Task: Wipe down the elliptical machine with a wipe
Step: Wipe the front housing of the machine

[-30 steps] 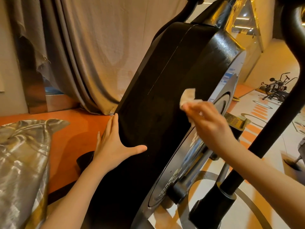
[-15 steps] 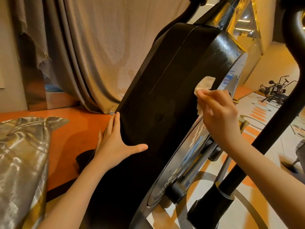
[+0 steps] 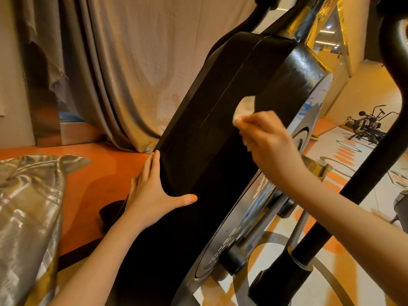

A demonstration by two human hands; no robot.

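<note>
An orange floor [image 3: 88, 180] runs along the left, giving way on the right to pale flooring with orange and grey markings [image 3: 344, 151]. Long beige curtains [image 3: 132, 69] hang behind, reaching the floor. The elliptical machine [image 3: 220, 140] fills the centre: a large black flywheel housing, tilted in this view, with a silver-rimmed disc face on its right side; its top and base are cut off by the frame. A black tubular arm [image 3: 362, 180] of the machine crosses the right foreground. Shiny metallic fabric [image 3: 28, 206] lies bunched at lower left, partly out of frame. An exercise bike [image 3: 368, 124] stands well apart in the far right background, small and indistinct. The left hand [image 3: 152, 191] lies flat against the housing's left edge, fingers straight, thumb spread across the black surface. The right hand [image 3: 269, 138] pinches a white wipe [image 3: 244, 109] against the upper front of the housing; most of the wipe is hidden under the fingers.
</note>
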